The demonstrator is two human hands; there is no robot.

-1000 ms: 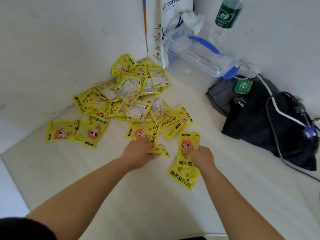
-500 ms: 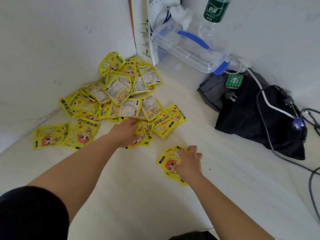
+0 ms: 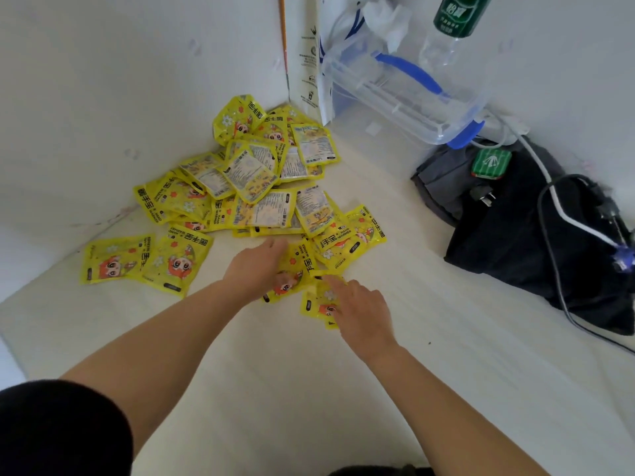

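A heap of yellow hand-warmer packets (image 3: 254, 187) lies in the corner of a white surface (image 3: 309, 389). My left hand (image 3: 254, 269) lies palm down on one yellow packet (image 3: 299, 264) at the near edge of the heap, fingers fairly straight. Just right of it, my right hand (image 3: 360, 312) presses with extended fingers on a small stack of yellow packets (image 3: 314, 300) that sits apart from the heap. Two more packets (image 3: 117, 257) lie flat at the left.
White walls close in the corner at left and behind. A clear plastic box with a blue handle (image 3: 405, 94), a green-labelled bottle (image 3: 453, 25) and a white paper bag (image 3: 309, 56) stand at the back. A black bag (image 3: 515, 235) with cables (image 3: 556, 269) lies at the right.
My right hand gathered the loose packets near it into a small stack and keeps pressing on them. My left hand left the folded packet, reached to the heap's edge and drew a packet toward the stack.
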